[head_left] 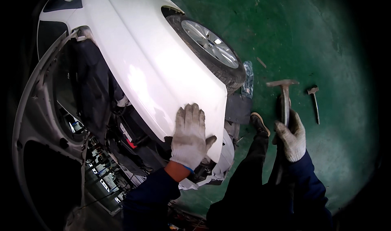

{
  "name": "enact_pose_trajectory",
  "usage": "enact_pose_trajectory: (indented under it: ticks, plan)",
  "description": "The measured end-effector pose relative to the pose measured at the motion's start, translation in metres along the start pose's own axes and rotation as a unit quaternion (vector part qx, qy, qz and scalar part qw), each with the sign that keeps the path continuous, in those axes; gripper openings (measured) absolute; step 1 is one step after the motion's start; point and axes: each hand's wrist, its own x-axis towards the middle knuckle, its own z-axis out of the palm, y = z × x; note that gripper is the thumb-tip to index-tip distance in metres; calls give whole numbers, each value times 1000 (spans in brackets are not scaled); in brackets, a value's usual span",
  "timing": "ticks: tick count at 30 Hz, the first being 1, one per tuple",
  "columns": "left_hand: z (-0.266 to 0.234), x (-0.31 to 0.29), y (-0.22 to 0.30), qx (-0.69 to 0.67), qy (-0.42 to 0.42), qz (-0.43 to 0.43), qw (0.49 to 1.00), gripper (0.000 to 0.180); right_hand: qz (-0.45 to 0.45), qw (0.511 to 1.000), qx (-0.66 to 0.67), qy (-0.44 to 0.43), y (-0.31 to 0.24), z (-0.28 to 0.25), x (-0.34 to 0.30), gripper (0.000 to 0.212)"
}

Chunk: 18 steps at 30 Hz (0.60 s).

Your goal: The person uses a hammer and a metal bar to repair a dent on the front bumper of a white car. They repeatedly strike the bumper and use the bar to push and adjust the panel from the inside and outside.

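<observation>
My left hand [190, 135], in a soiled white work glove, lies flat with fingers stretched out on the front end of a white car fender [159, 76]. Off to the right, my gloved right hand [293, 137] is wrapped round the handle of a hammer [284, 94]. The hammer stands head up, its long narrow head lying crosswise, and it is apart from the car. Behind the fender's front edge sits the front wheel [209, 43] with silver spokes and a black tyre.
A second hammer [315, 102] lies on the green floor [326, 39] at the right. The raised hood [40, 104] and exposed engine bay [122, 125] are at the left. Damaged white bodywork [224, 165] hangs at the front corner. My shoe [260, 124] stands near the wheel.
</observation>
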Motion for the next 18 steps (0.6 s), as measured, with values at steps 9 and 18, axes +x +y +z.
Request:
enact_pose_trajectory:
  ticks: [9,18]
  plan:
    - [-2,-16,3,-16,-30,33,999,85,134,980,-87,-122,18,65,-10,30]
    - [0,-2,-20,42,95,-22,994,81,-39,977,-184,-101,33,110,-14,23]
